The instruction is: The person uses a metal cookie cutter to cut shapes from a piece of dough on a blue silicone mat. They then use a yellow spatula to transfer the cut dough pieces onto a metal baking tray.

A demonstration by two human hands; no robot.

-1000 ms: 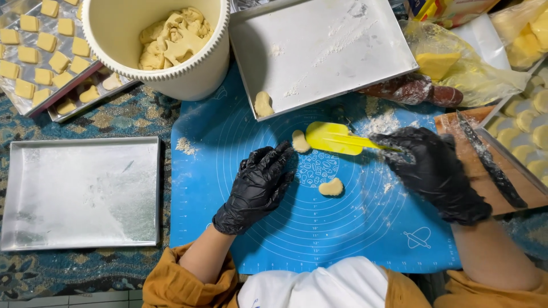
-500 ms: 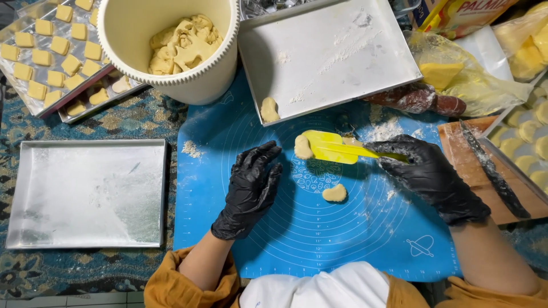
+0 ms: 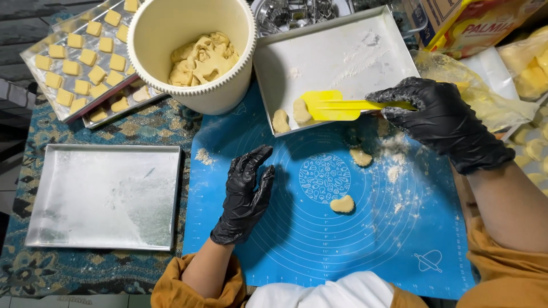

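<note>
While right hand point(image 3: 442, 122) grips | yellow spatula point(image 3: 337, 105) lies level | blade points left

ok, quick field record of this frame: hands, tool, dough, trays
left hand: black glove, flat on the blue mat, holds nothing
right hand: black glove, grips the yellow spatula
spatula blade: over the floured tray, beside two dough pieces
mat: two more cut pieces, one heart-shaped
bucket: dough scraps
left tray: bare metal
</note>
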